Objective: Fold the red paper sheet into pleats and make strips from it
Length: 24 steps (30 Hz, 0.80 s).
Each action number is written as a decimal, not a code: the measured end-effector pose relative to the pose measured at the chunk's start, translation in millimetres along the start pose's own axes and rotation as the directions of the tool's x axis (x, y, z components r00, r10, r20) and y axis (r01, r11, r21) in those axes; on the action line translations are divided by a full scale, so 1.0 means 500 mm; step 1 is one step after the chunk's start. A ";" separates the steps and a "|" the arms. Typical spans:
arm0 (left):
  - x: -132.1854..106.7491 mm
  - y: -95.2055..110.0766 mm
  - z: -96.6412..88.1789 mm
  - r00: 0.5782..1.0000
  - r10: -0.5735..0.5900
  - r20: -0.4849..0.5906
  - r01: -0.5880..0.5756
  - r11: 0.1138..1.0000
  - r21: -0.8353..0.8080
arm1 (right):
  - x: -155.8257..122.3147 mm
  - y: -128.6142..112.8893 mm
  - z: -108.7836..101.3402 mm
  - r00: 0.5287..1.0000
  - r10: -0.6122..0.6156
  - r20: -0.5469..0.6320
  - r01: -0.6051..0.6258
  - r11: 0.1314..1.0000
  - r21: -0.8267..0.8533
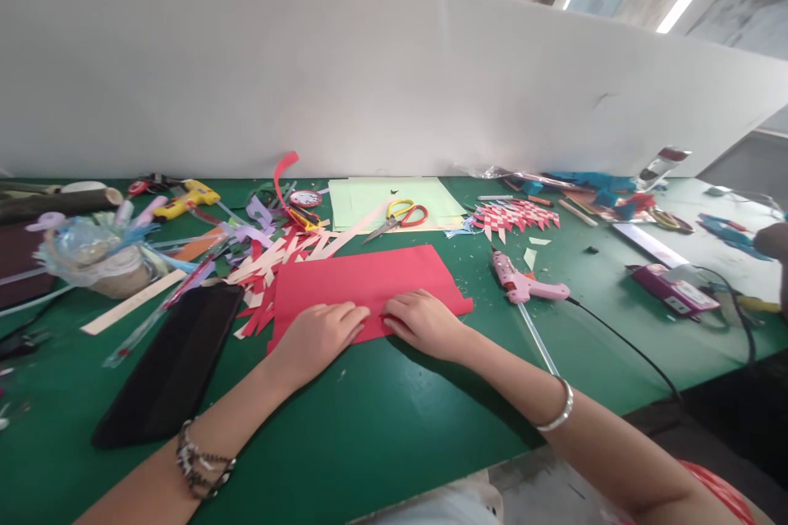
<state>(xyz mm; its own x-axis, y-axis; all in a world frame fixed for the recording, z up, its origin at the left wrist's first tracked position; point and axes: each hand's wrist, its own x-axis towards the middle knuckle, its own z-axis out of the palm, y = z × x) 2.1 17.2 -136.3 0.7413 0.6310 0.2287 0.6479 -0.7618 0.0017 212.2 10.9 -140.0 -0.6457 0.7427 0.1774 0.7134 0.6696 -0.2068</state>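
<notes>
A sheet of red paper (363, 279) lies on the green table in front of me, its near edge folded or rolled over. My left hand (320, 336) is at the middle of that edge, fingers curled and closed on the paper. Just to the right, my right hand (424, 324) grips the same edge, with a small gap between the two hands. The thumbs are mostly hidden. Beyond the paper, scissors with yellow and red handles (406, 215) rest partly open on pale green sheets (394, 195). A pink glue gun (523, 283) lies to the right of the paper.
Red and cream paper strips (264, 275) are heaped at the left. Nearby are a black pouch (176, 361), a yellow glue gun (190, 198) and a plastic-wrapped bundle (111, 250). A woven red-white paper piece (514, 216) and a purple box (671, 289) sit rightward. A white partition (369, 66) stands behind.
</notes>
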 end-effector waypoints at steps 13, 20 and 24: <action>-0.035 0.006 -0.006 0.998 -0.068 0.015 0.069 0.997 -0.043 | 0.060 -0.056 0.021 0.994 0.110 -0.013 -0.110 0.990 -0.090; -0.039 -0.005 -0.008 0.930 -0.309 0.199 0.365 0.846 -0.389 | 0.057 -0.029 0.035 0.971 0.236 -0.048 -0.234 0.971 0.038; -0.038 -0.010 -0.006 0.926 -0.325 0.195 0.378 0.816 -0.438 | 0.021 0.011 0.025 0.933 0.353 -0.069 -0.346 0.934 0.089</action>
<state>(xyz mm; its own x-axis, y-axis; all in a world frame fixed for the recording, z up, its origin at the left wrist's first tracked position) -15.6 8.5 -137.5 0.5100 0.8599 0.0217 0.7318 -0.4471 0.5144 205.9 22.5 -151.4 -0.3318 0.9298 0.1593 0.8656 0.3673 -0.3405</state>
